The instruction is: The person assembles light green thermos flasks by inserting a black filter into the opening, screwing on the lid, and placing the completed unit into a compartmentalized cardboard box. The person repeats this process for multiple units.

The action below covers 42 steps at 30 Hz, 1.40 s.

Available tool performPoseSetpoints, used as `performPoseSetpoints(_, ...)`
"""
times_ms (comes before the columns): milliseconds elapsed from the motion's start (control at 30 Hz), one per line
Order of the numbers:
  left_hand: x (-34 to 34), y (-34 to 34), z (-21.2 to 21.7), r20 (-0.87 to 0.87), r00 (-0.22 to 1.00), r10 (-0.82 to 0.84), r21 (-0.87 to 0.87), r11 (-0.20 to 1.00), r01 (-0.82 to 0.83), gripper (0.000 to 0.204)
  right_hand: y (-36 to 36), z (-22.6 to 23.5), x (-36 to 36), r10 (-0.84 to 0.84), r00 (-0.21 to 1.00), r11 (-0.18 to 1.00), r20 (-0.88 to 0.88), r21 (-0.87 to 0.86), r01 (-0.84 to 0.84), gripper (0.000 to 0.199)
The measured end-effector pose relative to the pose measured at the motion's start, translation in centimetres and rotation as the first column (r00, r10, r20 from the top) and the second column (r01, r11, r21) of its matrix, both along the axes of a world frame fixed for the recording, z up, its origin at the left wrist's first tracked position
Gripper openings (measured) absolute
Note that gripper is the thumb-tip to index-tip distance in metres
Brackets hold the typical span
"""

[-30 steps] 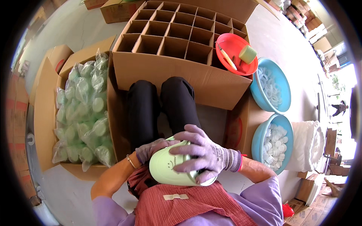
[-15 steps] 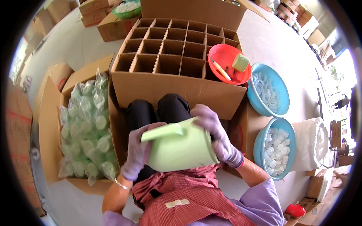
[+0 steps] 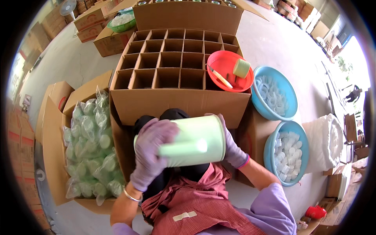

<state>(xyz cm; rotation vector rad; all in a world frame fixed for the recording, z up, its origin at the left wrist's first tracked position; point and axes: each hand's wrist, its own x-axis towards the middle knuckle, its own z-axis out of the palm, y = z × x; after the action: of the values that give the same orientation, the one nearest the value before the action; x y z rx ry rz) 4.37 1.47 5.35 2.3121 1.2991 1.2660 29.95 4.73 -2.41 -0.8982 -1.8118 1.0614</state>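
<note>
Above my lap I hold a smooth pale green jug (image 3: 196,141) on its side, one round end toward the right. My left hand (image 3: 152,150), in a lilac glove and somewhat blurred, closes round the jug's left end. At the opposite end my right hand (image 3: 234,150), gloved alike, grips the rim, with its fingertips hidden behind the jug. The jug's handle does not show now.
Ahead stands a cardboard box (image 3: 176,102) with dividers; a red basin (image 3: 213,58) with a green roll and a knife rests on its corner. Blue basins of white rings (image 3: 272,96) and white caps (image 3: 289,154) are at right. Bagged green bottles (image 3: 92,152) fill the left carton (image 3: 55,149).
The jug has been turned over in my hands, so its handle has gone from sight and its round end faces right. My left hand has shifted onto the jug's front.
</note>
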Motion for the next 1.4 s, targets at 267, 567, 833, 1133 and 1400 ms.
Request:
performPoseSetpoints(267,1.0,-0.2,1.3,-0.283,0.958,0.054,0.227,0.974,0.012,0.019,0.7,0.4,-0.7,-0.002,0.998,0.999,-0.061,-0.041,0.000,0.093)
performPoseSetpoints(567,0.0,1.2,0.2,0.077,0.993,0.089,-0.034,0.996,-0.087,0.017,0.5,1.8,-3.2,-0.100,0.838,0.936,-0.536,-0.336,-0.103,0.054)
performPoseSetpoints(833,-5.9,1.0,-2.0,0.429,0.841,0.330,-0.363,0.915,-0.175,0.029,9.4,5.9,1.0,-0.179,0.969,0.982,0.167,-0.036,0.188,0.032)
performPoseSetpoints(1133,-13.3,-1.9,-5.9,0.032,0.840,0.542,-0.589,0.689,-0.422,0.034,23.8,-1.1,10.2,-0.286,0.111,0.947,0.952,0.262,0.187,0.026)
performPoseSetpoints(1400,-15.9,-1.7,-9.2,-0.351,0.846,0.402,-0.235,0.837,-0.495,0.031,24.0,-1.8,11.9,-0.407,0.777,0.784,0.480,-0.254,0.567,0.033)
